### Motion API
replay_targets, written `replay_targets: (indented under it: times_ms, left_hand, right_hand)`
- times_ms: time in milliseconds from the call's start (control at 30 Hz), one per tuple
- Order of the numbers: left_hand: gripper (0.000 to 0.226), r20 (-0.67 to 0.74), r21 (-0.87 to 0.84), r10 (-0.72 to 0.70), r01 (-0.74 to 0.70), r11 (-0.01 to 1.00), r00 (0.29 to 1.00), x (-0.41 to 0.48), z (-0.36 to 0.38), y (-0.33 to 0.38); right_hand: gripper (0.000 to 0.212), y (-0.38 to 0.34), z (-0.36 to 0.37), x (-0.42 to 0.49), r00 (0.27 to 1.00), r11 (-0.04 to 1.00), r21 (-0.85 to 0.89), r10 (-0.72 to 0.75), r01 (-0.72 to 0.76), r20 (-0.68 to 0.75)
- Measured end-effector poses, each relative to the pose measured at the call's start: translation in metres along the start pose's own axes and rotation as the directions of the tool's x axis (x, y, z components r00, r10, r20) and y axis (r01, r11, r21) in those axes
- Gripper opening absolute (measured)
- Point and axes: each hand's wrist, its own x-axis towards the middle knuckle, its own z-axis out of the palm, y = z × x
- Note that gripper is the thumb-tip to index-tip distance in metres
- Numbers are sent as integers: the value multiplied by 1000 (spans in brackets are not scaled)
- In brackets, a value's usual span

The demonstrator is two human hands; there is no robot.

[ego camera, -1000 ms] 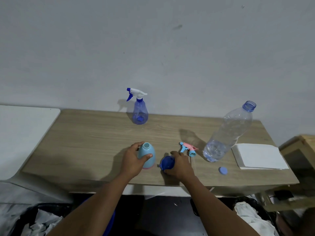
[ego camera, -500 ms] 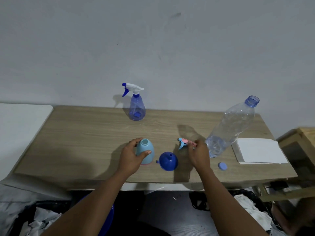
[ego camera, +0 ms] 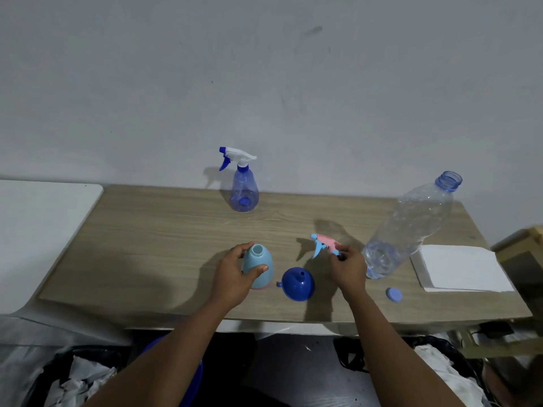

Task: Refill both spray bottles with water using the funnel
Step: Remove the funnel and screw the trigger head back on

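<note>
My left hand (ego camera: 233,277) grips a light blue spray bottle body (ego camera: 260,267) that stands upright with its neck uncovered near the table's front. My right hand (ego camera: 348,267) pinches the pink and light blue spray head (ego camera: 324,245) just above the table. Between the hands a dark blue funnel (ego camera: 298,284) lies on the wooden table (ego camera: 164,239). A second, see-through blue spray bottle (ego camera: 244,186) with a white trigger head stands at the back by the wall. A large clear water bottle (ego camera: 408,230), uncapped, stands at the right with a little water at its bottom.
A blue bottle cap (ego camera: 393,295) lies near the front right edge. A white pad of paper (ego camera: 462,267) lies at the table's right end. A white surface (ego camera: 38,230) adjoins the table on the left. Bags of white cloth (ego camera: 79,383) sit on the floor below.
My right hand let go of the funnel, moved right to the pink spray head and now lifts it. The left hand stayed on the light blue bottle.
</note>
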Motion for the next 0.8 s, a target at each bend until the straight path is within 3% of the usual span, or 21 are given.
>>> replay_targets:
  times_ms: [67,133,200,300,467,667,800]
  left_hand:
    - [55,2,1,0,0,1000,1000,0,0,-1]
    - [55,9,8,-7,7,1000,1000,0,0,-1]
    - [55,13,9,-21,21,1000,1000,0,0,-1]
    - [53,9,13,-17,17,1000,1000,-3,1,1]
    - [51,15,11,-36,36,999,999,-10,6,4]
    - [54,45,-45,-117,119,992,992,-11,5,12]
    - [53,60,-52,-114,117,992,992,-13,3,14]
  right_hand:
    - [24,-21,-3,-10,999,961,275,50,-44,-16]
    - [28,-47,-5,-19,997,849,522,70,-79,37]
    - [35,-74,-6,-28,995,772,631,14,-76,102]
    - [35,-108,-5,-47,984,744,668,-125,9,126]
    - [31,-147,9,-77,967,726,669,-251,157,46]
    - [27,-159,23,-91,927,715,635,-376,292,-2]
    - [23,-145,38,-92,915,765,563,-402,311,41]
